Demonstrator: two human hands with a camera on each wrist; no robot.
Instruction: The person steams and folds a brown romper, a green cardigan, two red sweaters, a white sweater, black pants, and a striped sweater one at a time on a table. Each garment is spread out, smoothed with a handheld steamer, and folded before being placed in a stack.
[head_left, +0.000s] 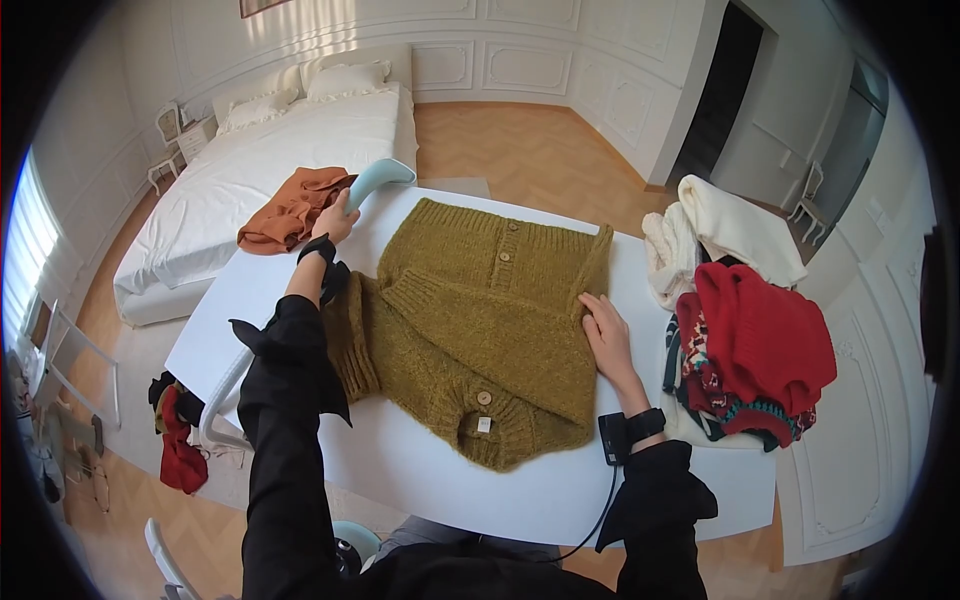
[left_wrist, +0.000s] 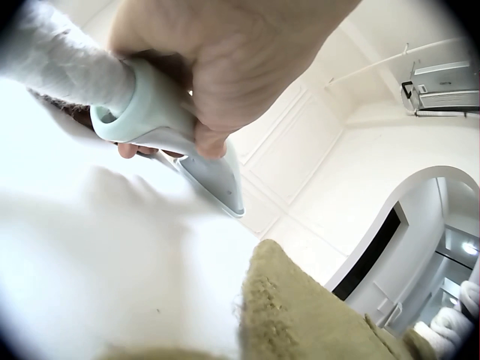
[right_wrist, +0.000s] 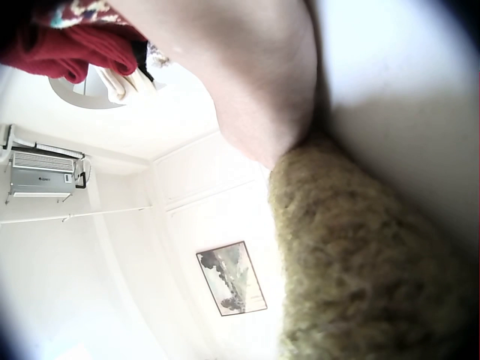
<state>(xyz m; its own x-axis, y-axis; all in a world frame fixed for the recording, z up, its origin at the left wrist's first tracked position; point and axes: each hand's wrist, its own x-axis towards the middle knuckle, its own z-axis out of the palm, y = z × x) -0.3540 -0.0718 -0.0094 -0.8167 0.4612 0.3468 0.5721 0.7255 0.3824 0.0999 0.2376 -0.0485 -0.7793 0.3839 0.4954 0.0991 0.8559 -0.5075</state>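
Note:
An olive knit cardigan [head_left: 500, 320] lies on the white table [head_left: 430, 495], with one sleeve folded across its body and its buttons and neck label showing. At the table's far left, my left hand [head_left: 335, 222] grips a pale blue-green garment steamer [head_left: 380, 177] by the handle. In the left wrist view, a whitish hose [left_wrist: 67, 64] runs from the handle's end, and the fingers wrap round it. My right hand [head_left: 610, 340] rests at the cardigan's right edge with fingers extended on the knit. The right wrist view hides those fingertips behind the hand and wool.
A rust-orange garment [head_left: 285, 215] lies at the table's back left corner. Folded knits, including a red sweater [head_left: 765, 335] and a white one [head_left: 740, 230], are stacked at the right. A curved pale pole [head_left: 215, 405] stands by the left edge. A bed [head_left: 270, 150] is beyond.

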